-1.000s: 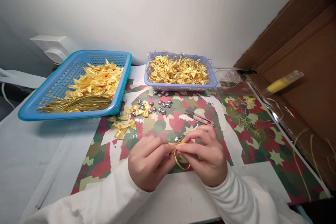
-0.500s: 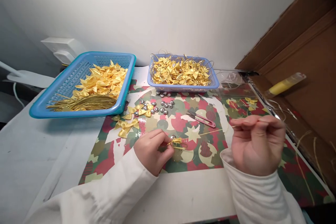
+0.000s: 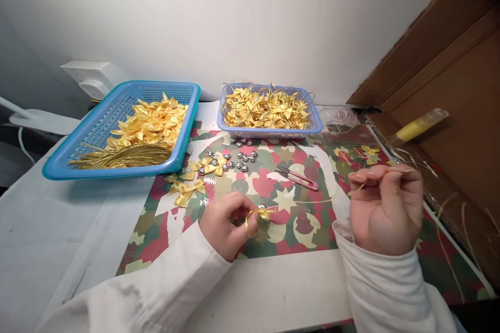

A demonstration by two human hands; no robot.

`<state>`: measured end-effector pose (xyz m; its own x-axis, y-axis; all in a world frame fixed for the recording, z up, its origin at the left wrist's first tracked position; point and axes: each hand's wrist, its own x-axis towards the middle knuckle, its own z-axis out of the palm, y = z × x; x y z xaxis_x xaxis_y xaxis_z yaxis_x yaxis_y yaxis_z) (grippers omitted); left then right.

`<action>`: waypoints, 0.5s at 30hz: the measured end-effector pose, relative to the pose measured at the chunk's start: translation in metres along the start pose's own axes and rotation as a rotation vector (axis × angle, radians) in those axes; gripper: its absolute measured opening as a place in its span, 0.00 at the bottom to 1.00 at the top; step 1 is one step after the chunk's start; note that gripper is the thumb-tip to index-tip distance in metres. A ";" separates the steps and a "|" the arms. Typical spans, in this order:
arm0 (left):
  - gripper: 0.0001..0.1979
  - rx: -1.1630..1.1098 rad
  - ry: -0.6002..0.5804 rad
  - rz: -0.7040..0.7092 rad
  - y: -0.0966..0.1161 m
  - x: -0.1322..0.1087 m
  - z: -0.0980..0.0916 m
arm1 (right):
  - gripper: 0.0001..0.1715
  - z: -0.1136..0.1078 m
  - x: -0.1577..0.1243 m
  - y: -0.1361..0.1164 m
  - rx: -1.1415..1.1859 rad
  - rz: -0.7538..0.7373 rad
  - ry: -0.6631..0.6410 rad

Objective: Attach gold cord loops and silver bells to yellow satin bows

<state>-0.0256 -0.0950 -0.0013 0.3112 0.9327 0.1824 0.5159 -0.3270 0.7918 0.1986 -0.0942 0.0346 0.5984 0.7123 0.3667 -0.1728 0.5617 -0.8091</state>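
In my left hand (image 3: 228,225), thumb and forefinger pinch a small yellow ribbon bow (image 3: 265,214). A silver bell (image 3: 262,207) sits against the bow's far side, and a gold cord loop (image 3: 247,226) hangs by my thumb. My right hand (image 3: 386,210) is raised to the right, palm partly toward me, fingertips pressed together on a thin gold thread (image 3: 362,185). A thin strand of it also runs over the patterned sheet between my hands. Thread snips (image 3: 299,179) with a pink handle lie beyond the gap between my hands.
A blue basket (image 3: 191,114) at left holds yellow bows and gold cords. A smaller basket (image 3: 269,132) at the back holds bows with cord loops. Loose silver bells (image 3: 244,158) and bows (image 3: 183,192) lie before them. A yellow tube (image 3: 422,125) leans by the cardboard at right.
The bow has turned in my left fingers, and its cord loop has swung from their right side to below them. My right hand has shifted slightly right; the strand now curves more slackly.
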 end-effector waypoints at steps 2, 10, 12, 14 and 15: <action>0.06 -0.004 0.009 0.015 -0.001 0.002 -0.002 | 0.05 0.000 -0.002 0.001 0.022 0.068 -0.056; 0.16 0.364 0.260 0.268 -0.019 0.021 -0.046 | 0.01 0.017 -0.019 -0.017 0.011 0.178 -0.416; 0.16 0.255 0.206 0.304 -0.003 0.018 -0.049 | 0.02 0.028 -0.023 -0.022 0.026 0.208 -0.525; 0.19 -0.033 -0.110 0.320 0.018 0.011 -0.044 | 0.03 0.039 -0.026 -0.023 0.052 0.219 -0.611; 0.17 -0.213 -0.241 0.291 0.027 0.007 -0.039 | 0.04 0.044 -0.026 -0.021 0.064 0.207 -0.637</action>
<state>-0.0410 -0.0913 0.0440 0.6095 0.7361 0.2944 0.2113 -0.5087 0.8346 0.1525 -0.1057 0.0624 -0.0277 0.9061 0.4222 -0.2923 0.3966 -0.8702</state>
